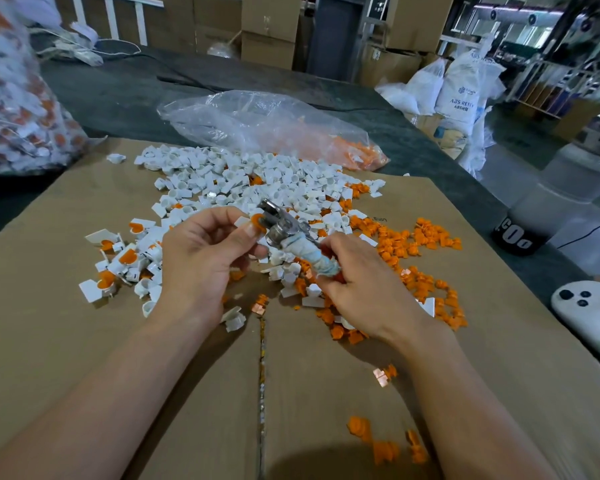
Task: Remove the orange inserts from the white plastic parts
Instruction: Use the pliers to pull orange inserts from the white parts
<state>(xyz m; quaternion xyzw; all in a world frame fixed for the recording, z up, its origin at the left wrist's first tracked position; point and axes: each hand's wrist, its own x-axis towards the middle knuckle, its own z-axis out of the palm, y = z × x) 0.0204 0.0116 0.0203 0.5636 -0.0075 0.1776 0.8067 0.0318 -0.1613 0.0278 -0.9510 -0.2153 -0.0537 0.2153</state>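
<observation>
while my left hand (201,251) pinches a white plastic part (241,222) between thumb and curled fingers, its orange insert (257,220) faces the head of a metal hand tool (280,227) and touches it. my right hand (357,282) is curled round the tool's cloth-wrapped handle (312,256). both hang above a cardboard sheet (118,358), where a heap of emptied white parts (243,178) lies ahead, unopened parts (118,265) to my left and loose orange inserts (416,247) to my right.

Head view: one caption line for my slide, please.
Left hand holds white part; right hand grips metal tool at its orange insert.
</observation>
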